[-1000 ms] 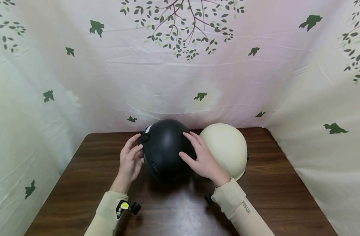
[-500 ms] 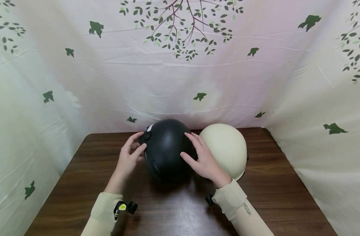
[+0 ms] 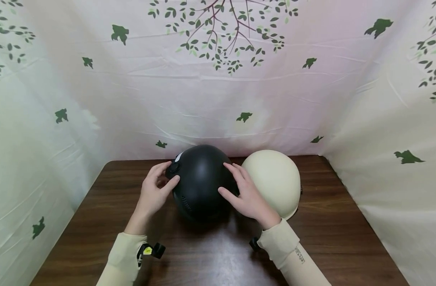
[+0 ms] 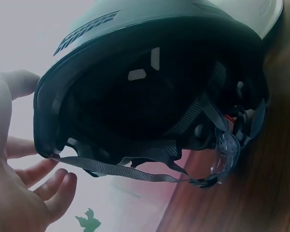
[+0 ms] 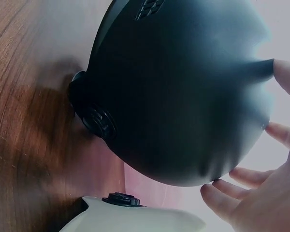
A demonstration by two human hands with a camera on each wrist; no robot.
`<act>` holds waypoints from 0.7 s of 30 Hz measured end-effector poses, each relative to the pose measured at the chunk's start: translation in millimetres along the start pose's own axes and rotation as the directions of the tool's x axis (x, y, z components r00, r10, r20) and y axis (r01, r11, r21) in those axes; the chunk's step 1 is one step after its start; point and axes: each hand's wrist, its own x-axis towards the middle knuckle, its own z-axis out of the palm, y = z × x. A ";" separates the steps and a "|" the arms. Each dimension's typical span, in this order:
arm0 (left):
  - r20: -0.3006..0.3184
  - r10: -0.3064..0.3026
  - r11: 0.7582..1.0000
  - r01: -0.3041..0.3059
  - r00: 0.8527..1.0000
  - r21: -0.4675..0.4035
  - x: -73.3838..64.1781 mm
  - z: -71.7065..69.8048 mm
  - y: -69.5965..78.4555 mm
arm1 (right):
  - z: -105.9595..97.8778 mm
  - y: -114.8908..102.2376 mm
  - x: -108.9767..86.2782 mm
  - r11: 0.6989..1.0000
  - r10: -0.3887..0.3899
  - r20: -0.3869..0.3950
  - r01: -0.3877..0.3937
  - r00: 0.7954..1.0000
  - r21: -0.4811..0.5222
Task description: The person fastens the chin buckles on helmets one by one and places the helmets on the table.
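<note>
A black helmet [image 3: 203, 178] is tilted on its side at the table's far middle. My left hand [image 3: 151, 196] grips its left edge near a round black knob, with the thumb on the shell. My right hand [image 3: 248, 198] rests spread fingertips on the right of the shell. In the left wrist view, the helmet's dark inside faces the camera. A grey chin strap [image 4: 121, 170] hangs across the opening, with a clear plastic buckle [image 4: 227, 150]. The right wrist view shows another black knob [image 5: 99, 121] low on the shell, close to the tabletop.
A cream helmet [image 3: 271, 178] sits dome up just right of the black one, behind my right hand. The dark wooden table [image 3: 332, 230] ends at the back against a printed cloth curtain [image 3: 189, 103], which also runs along both sides.
My left hand has shifted slightly left, and its thumb now lies further onto the black shell. The helmet has turned only slightly. My right hand stays almost in place.
</note>
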 end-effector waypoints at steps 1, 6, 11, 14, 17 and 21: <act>0.002 0.001 1.000 -0.001 1.000 0.002 0.1 0.0 0.2 | 0.0 -0.2 0.0 1.000 -0.001 0.000 0.001 1.000 -0.002; 0.022 -0.013 1.000 0.012 1.000 0.023 0.6 -0.7 0.5 | -0.4 -1.2 -0.7 1.000 0.003 0.014 -0.003 1.000 -0.029; 0.040 -0.013 0.999 0.012 0.999 0.040 0.6 -1.7 -0.9 | -0.6 -1.7 -1.1 0.999 0.019 0.037 -0.017 0.999 -0.036; 0.045 0.004 1.000 -0.005 0.999 0.029 0.6 -2.4 -2.6 | -0.7 -1.6 -0.8 0.999 0.021 0.048 -0.019 0.999 -0.039; 0.053 0.008 1.000 -0.009 0.999 0.026 0.4 -3.0 -5.0 | -0.8 -1.7 -0.7 0.999 0.019 0.056 -0.016 0.998 -0.050; 0.069 -0.004 0.999 0.001 0.998 0.037 -0.8 -3.4 -7.6 | 0.5 0.2 -0.6 0.998 0.005 0.052 -0.001 0.999 -0.062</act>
